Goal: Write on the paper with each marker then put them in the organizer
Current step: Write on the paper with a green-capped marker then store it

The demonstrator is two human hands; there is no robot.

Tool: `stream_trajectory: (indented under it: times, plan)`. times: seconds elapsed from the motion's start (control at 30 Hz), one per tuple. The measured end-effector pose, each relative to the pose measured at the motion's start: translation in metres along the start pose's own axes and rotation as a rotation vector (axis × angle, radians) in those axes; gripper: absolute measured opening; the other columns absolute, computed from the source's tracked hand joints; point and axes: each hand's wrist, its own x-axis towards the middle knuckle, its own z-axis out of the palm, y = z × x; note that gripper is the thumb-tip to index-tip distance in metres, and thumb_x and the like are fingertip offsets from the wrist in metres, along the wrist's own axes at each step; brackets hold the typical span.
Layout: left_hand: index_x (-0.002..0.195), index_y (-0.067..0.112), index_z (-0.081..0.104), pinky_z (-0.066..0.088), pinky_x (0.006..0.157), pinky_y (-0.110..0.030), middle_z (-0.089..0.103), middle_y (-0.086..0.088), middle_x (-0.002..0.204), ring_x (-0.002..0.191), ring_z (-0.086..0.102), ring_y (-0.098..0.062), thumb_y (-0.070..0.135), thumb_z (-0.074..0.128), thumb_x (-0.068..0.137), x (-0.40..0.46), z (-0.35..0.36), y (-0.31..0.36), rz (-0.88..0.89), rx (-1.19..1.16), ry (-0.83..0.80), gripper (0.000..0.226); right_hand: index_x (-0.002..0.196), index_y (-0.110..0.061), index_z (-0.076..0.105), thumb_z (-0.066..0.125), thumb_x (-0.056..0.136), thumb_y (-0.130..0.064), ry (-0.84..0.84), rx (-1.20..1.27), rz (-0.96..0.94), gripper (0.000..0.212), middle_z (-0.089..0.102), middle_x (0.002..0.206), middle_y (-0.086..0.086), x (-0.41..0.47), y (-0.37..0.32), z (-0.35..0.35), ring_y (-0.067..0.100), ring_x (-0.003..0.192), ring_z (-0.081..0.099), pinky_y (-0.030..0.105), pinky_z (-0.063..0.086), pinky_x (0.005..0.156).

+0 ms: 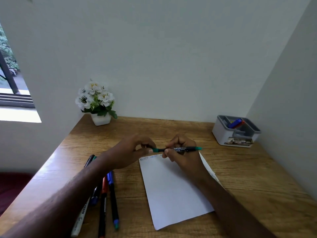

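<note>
Hands (159,150) gripping a green marker (178,149) over the paper (173,191).
Spare markers (109,194) are lying beneath the left forearm; the organizer (235,131) is standing far right on the surface (248,177).

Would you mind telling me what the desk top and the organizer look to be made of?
The desk top looks like wood or wood-look laminate: brown grain lines, slight sheen. The organizer seems moulded plastic, white matte walls with a grey insert of smooth, rounded compartments.
</note>
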Motion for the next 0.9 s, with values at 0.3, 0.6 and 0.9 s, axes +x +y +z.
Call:
stream_trajectory:
  times: [0.3,0.6,0.9]
  plan:
    - [0.094,0.017,0.073,0.040,0.068,-0.009,0.068,0.010,0.086,0.083,0.059,-0.005,0.012,0.061,0.093,0.001,0.001,0.011,0.019,-0.104,-0.011,0.013,0.079,0.003,0.065,0.079,0.083,-0.010,-0.038,0.065,0.082,0.020,0.070,0.064,0.012,-0.002,-0.002,0.001,0.011,0.056,0.060,0.021,0.045,0.056]
    - [0.096,0.022,0.074,0.052,0.074,-0.039,0.073,0.007,0.090,0.087,0.067,-0.018,0.014,0.062,0.094,0.006,0.001,0.023,0.010,-0.264,0.002,0.015,0.082,-0.009,0.070,0.077,0.083,0.001,-0.006,0.171,0.104,0.013,0.071,0.068,0.000,0.001,-0.009,0.000,0.011,0.063,0.065,0.022,0.050,0.059]
    - [0.100,0.035,0.070,0.050,0.078,-0.021,0.070,0.019,0.093,0.087,0.063,0.006,0.042,0.072,0.084,0.064,0.009,0.040,-0.180,0.002,0.044,0.019,0.115,-0.019,0.069,0.050,0.103,-0.012,0.322,-0.066,-0.005,0.024,0.068,0.097,-0.005,0.019,-0.015,-0.040,0.011,0.095,0.064,0.035,0.052,0.086]
